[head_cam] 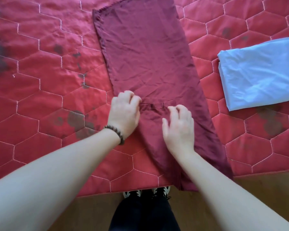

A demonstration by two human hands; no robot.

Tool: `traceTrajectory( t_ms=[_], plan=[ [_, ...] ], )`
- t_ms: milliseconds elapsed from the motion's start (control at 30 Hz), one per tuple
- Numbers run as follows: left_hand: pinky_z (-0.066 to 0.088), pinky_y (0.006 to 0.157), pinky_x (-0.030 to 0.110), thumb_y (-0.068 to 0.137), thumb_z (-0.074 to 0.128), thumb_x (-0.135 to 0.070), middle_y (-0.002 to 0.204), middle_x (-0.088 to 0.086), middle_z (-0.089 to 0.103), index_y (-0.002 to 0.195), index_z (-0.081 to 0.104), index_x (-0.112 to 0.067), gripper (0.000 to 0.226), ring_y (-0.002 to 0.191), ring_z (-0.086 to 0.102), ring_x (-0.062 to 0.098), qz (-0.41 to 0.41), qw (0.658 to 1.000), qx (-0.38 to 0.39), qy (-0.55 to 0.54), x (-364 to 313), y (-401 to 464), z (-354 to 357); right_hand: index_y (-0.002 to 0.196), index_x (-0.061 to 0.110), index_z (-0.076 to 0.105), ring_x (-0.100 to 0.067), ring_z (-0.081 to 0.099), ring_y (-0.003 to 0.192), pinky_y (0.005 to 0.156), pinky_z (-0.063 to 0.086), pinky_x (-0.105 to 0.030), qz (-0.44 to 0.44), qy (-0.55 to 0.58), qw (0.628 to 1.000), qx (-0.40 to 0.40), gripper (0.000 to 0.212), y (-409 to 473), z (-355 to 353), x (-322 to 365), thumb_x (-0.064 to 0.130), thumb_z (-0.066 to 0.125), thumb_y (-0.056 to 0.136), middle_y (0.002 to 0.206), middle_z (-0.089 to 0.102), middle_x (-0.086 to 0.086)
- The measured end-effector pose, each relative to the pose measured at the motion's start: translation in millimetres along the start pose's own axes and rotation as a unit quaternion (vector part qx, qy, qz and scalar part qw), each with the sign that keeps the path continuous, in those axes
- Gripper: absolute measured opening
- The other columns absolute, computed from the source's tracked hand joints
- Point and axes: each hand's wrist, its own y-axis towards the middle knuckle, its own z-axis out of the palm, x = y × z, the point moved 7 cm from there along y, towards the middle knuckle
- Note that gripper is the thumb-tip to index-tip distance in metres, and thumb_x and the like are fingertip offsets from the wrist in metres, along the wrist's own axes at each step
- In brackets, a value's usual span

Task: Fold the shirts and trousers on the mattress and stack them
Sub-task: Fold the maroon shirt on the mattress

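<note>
My left hand (124, 114) pinches the maroon garment (145, 60) lying under both hands on the mattress (40, 90); my right hand (179, 129) rests loosely open on it. A folded blue garment (260, 72) lies right of it.

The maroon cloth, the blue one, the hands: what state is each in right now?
Maroon garment: laid out long and flat on the mattress, near end hanging over the edge, not yet folded small.
Light blue garment: folded, lying apart to the right.
Left hand: fingers curled, pinching the maroon fabric.
Right hand: fingers bent, resting on the fabric; grip unclear.
Mattress: dark stains.
</note>
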Motion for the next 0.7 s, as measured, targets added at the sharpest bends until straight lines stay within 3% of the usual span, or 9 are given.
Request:
traceTrajectory(
  t_ms=[67,133,200,300,500,700],
  plan=[
    [0.049,0.082,0.045,0.073,0.064,0.0,0.106,0.02,0.063,0.097,0.068,-0.001,0.024,0.097,0.062,0.039,0.062,0.998,0.004,-0.002,-24.9,-19.1,14.6,0.124,-0.003,0.059,-0.039,0.051,0.124,0.104,0.042,-0.05,-0.101,-0.024,0.994,0.028,0.046,-10.5,16.5,21.0,0.016,0.066,0.082,0.131,0.054,-0.024],
    [0.05,0.091,0.047,0.074,0.068,0.002,0.115,0.022,0.064,0.105,0.068,0.002,0.032,0.107,0.062,0.038,0.073,0.997,0.032,0.008,-33.9,-34.0,34.5,0.131,-0.007,0.052,-0.037,0.04,0.135,0.11,0.034,-0.053,-0.151,-0.054,0.983,0.09,0.051,-22.8,40.5,30.2,0.016,0.062,0.086,0.143,0.045,-0.024],
    [0.044,0.101,0.05,0.082,0.066,-0.004,0.128,0.021,0.058,0.12,0.062,0.0,0.038,0.122,0.054,0.038,0.05,0.996,0.063,0.026,-28.4,-42.1,51.3,0.141,-0.006,0.04,-0.033,0.028,0.142,0.115,0.026,-0.05,-0.151,-0.082,0.976,0.136,0.057,-31.1,58.8,25.3,0.024,0.054,0.094,0.151,0.032,-0.021],
    [0.026,0.111,0.056,0.096,0.038,-0.031,0.152,0.01,0.036,0.143,0.043,-0.018,0.048,0.141,0.027,0.04,0.038,0.989,0.116,0.079,-13.8,-45.4,65.9,0.148,-0.001,0.028,-0.028,0.016,0.147,0.119,0.018,-0.048,-0.138,-0.096,0.972,0.164,0.063,-36.9,71.4,12.9,0.034,0.042,0.097,0.157,0.02,-0.016],
    [0.008,0.114,0.062,0.094,0.023,-0.06,0.161,0.003,0.013,0.151,0.016,-0.036,0.063,0.145,0.003,0.044,0.055,0.976,0.168,0.13,-2.6,-44.7,82.0,0.153,0.007,0.016,-0.024,0.003,0.149,0.12,0.006,-0.05,-0.133,-0.122,0.964,0.197,0.08,-82.6,69.4,-20.3,0.059,0.031,0.094,0.161,0.006,-0.013],
    [-0.004,0.116,0.056,0.087,0.016,-0.073,0.162,-0.002,-0.002,0.151,0.001,-0.041,0.073,0.146,-0.013,0.033,0.045,0.97,0.207,0.121,0.5,-42.8,79.9,0.153,0.014,0.018,-0.023,0.009,0.149,0.118,0.011,-0.05,-0.194,-0.142,0.938,0.249,0.073,-141.8,43.9,-61.3,0.058,0.03,0.096,0.161,0.009,-0.009]
  ],
)
